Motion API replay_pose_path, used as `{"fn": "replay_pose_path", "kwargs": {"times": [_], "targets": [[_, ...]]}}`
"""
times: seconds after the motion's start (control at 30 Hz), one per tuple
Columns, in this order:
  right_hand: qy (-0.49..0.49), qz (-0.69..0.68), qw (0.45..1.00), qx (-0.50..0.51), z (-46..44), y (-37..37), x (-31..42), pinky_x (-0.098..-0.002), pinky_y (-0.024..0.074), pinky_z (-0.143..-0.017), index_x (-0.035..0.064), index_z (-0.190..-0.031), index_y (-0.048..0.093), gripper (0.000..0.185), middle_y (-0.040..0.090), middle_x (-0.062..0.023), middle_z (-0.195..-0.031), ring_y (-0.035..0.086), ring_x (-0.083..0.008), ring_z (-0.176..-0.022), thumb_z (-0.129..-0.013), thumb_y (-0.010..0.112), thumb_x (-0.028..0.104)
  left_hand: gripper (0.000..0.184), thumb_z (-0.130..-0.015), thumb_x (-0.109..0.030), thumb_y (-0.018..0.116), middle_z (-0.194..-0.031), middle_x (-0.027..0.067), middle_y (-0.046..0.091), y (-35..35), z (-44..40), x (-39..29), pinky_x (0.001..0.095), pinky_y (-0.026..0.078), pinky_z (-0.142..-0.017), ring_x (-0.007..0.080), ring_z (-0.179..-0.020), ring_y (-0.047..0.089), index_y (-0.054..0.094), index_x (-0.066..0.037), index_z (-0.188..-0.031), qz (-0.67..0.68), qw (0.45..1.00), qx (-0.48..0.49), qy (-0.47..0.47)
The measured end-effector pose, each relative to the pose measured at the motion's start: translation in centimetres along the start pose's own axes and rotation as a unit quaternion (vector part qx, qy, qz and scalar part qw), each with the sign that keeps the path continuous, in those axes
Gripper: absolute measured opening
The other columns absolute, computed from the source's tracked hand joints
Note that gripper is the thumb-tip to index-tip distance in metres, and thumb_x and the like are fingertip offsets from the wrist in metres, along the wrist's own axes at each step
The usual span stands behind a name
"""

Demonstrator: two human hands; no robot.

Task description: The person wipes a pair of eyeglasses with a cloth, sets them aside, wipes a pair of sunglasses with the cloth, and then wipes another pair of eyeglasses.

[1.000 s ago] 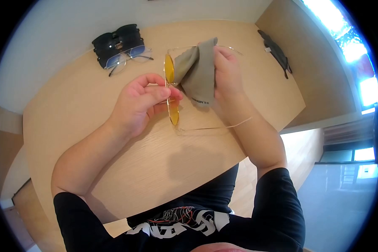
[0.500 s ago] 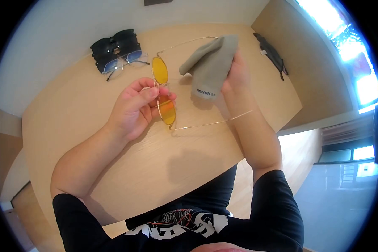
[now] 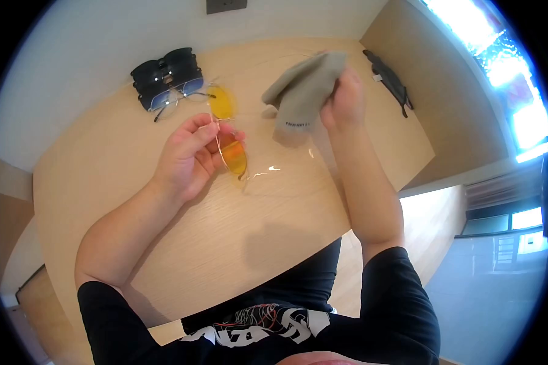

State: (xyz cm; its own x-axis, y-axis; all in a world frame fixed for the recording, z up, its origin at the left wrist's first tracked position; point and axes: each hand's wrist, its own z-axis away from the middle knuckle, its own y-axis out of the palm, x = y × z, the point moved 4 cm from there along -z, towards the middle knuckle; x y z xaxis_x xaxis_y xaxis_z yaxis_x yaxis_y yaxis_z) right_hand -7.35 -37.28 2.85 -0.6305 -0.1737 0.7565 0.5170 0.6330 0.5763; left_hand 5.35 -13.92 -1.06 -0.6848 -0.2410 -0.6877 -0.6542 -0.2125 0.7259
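Note:
My left hand (image 3: 195, 149) pinches a pair of yellow-tinted glasses (image 3: 234, 159) near the bridge. Their two lenses stand one above the other in view, and the thin temples, blurred by motion, reach out to the right. My right hand (image 3: 347, 100) is closed on a grey cloth (image 3: 304, 91) with small dark lettering on its lower edge. The cloth hangs to the right of the lenses, apart from them. Some of the right fingers are hidden behind it.
At the back left of the wooden table (image 3: 189, 255) lie dark sunglasses (image 3: 167, 70) and clear glasses with thin frames (image 3: 175, 96). A dark, narrow pouch-like item (image 3: 388, 82) rests by the right-hand panel (image 3: 420, 79). A socket plate (image 3: 226, 5) is on the back wall.
The yellow-tinted glasses have shifted slightly left and tilted in my left hand, their temples now smeared by motion. The cloth has changed shape a little; its lettered edge sits a bit higher.

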Motion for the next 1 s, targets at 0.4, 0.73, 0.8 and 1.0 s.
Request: {"fn": "replay_pose_path", "kwargs": {"times": [0.4,0.73,0.8,1.0], "targets": [[-0.028,0.333,0.942,0.038,1.1,1.6,-1.9,-0.0269,0.0466,-0.085,0.0009,-0.119,0.061,0.034,0.063,-0.0075,-0.115,0.060,-0.0148,-0.095,-0.086,0.062,0.009,0.020,-0.096,-0.016,0.053,-0.107,0.0078,0.062,-0.5,-0.1,-0.3,0.0470,0.049,-0.098,0.0298,-0.111,0.059,0.051,-0.004,-0.113,-0.005,0.999,-0.025,0.024],[-0.127,0.326,0.875,0.336,4.7,5.7,-1.4,-0.0291,0.0494,-0.073,0.0034,-0.088,0.071,0.009,0.069,-0.0060,-0.086,0.063,-0.0167,-0.082,-0.079,0.072,0.006,0.016,-0.095,-0.013,0.055,-0.107,0.0103,0.064,0.2,0.1,-0.6,0.0459,0.051,-0.095,0.0299,-0.109,0.061,0.055,-0.004,-0.108,0.003,1.000,-0.018,0.007],[-0.151,0.360,0.838,0.383,5.7,7.1,-1.0,-0.0297,0.0497,-0.071,0.0038,-0.085,0.071,0.009,0.070,-0.0063,-0.084,0.064,-0.0180,-0.079,-0.076,0.073,0.006,0.011,-0.094,-0.009,0.057,-0.106,0.0137,0.065,0.4,0.2,-0.7,0.0449,0.054,-0.092,0.0320,-0.109,0.062,0.057,-0.004,-0.103,0.028,0.999,-0.033,0.018],[-0.157,0.408,0.824,0.362,6.6,7.9,-1.7,-0.0291,0.0500,-0.068,0.0026,-0.083,0.071,0.009,0.070,-0.0068,-0.081,0.064,-0.0179,-0.075,-0.076,0.074,0.006,0.011,-0.092,-0.006,0.060,-0.108,0.0136,0.065,0.1,0.1,-0.6,0.0423,0.054,-0.092,0.0297,-0.108,0.062,0.059,-0.004,-0.103,0.022,0.999,-0.041,0.019]]}}
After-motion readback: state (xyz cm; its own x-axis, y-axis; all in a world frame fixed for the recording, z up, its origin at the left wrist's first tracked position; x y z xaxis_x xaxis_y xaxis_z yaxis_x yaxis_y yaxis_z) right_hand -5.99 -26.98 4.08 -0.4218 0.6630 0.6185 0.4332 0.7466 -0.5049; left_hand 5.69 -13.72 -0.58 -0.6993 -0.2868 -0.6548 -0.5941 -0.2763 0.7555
